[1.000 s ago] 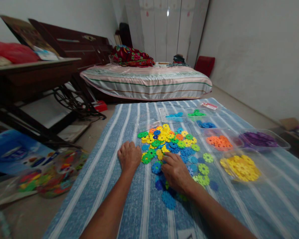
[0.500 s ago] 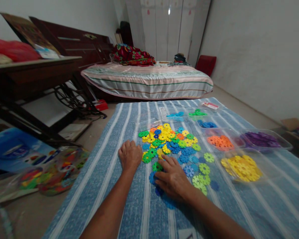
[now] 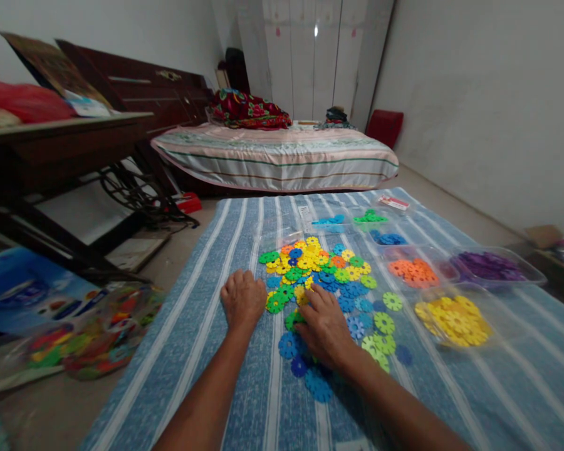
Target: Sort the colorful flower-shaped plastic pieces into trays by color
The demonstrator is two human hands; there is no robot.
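Note:
A loose pile of plastic snowflake discs (image 3: 310,258) in yellow, green, blue and orange lies on the striped cloth (image 3: 197,351). My left hand (image 3: 243,300) rests on the cloth at the pile's left edge, fingers curled under, so whatever they may hold is hidden. Over the near part of the pile reaches my right hand (image 3: 325,326), its fingers apart and touching discs beside a yellow disc (image 3: 301,294). Blue discs (image 3: 289,344) and a larger blue disc (image 3: 318,385) lie left of and below its wrist. Light green discs (image 3: 378,344) lie to its right.
At the right stand clear tubs with yellow discs (image 3: 455,319), orange discs (image 3: 413,272) and purple discs (image 3: 489,266). Farther back are blue discs (image 3: 388,238) and green discs (image 3: 370,216) in containers. A bed (image 3: 282,156) stands beyond; a sewing table (image 3: 66,125) is at left.
My right hand has moved slightly up and forward over the discs, uncovering more blue discs near its wrist. My left hand stays in place at the pile's left edge.

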